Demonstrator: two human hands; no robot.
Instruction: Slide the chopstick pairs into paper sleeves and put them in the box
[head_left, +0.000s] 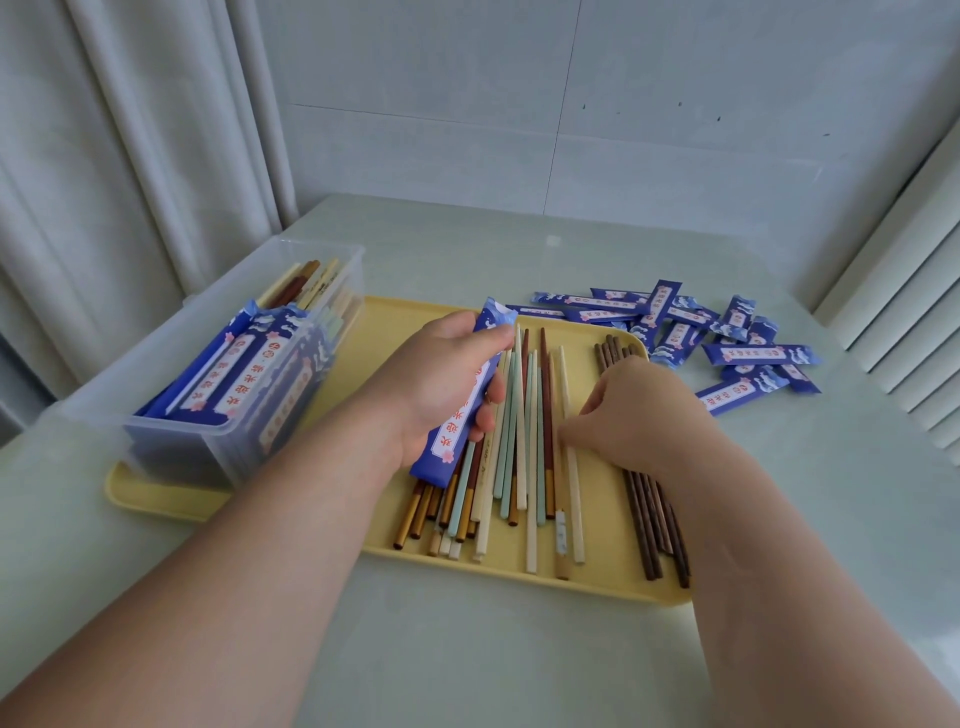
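Showing 2 bare hands at work over a yellow tray on a pale table. The left hand grips 1 blue paper sleeve along its length, fingers curled round it. It holds the sleeve tilted just above the loose chopsticks, printed face up. The right hand is curled downward, and its fingertips appear to pinch a cream chopstick near mid-length. Whether the stick has left the tray cannot be told.

Mint chopsticks and brown ones lie mixed beside it, and dark wooden chopsticks lie partly under the right wrist. A clear plastic box stands on the left end of the tray, already holding several sleeved pairs. A pile of empty sleeves lies on the table beyond the tray's right corner.

Handling, as a judgement: the chopsticks are light, stiff and probably smooth, so they are likely to roll or slip. A pinch near the thick end, with 2 sticks aligned, should steer the narrow tips best. The sleeve is thin paper, easily creased or torn at its mouth. It is best held lightly at the edges near the opening, so the mouth stays open and is not squeezed flat.
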